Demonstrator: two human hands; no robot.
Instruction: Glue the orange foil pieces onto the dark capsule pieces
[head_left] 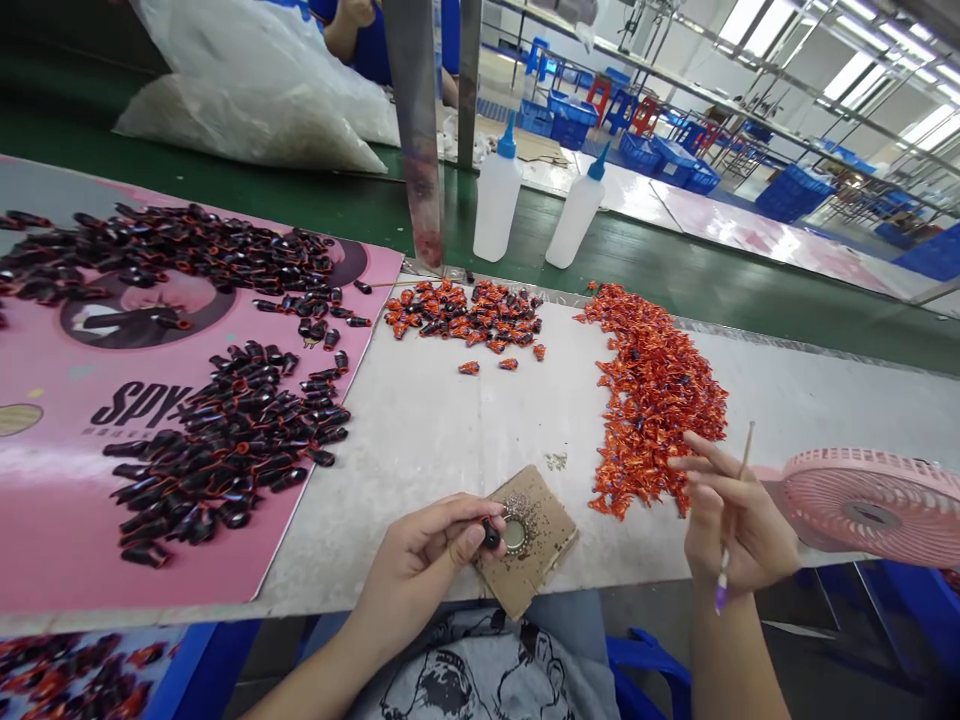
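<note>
Between the thumb and fingers of my left hand (424, 550) is a small glossy black piece (490, 536) with a reddish edge, held over the near-left part of a brown cardboard square (525, 590). On the cardboard sits a small round dish (515, 537) with tiny specks scattered about it. A thin stick (722, 590) with a purple tip, pointing down, is gripped in my right hand (739, 535). That hand is raised beside the near-right edge of a heap of shiny orange pieces (649, 400), its other fingers partly stretched out.
Black pieces (232, 430) lie in heaps on a pink mat (75, 560). A mixed orange-and-black cluster (480, 310) is at the back. Two white bottles (497, 205) stand behind it, near a metal post (420, 130). A pink fan (874, 505) is at right. Another person's arm (341, 35) shows beyond.
</note>
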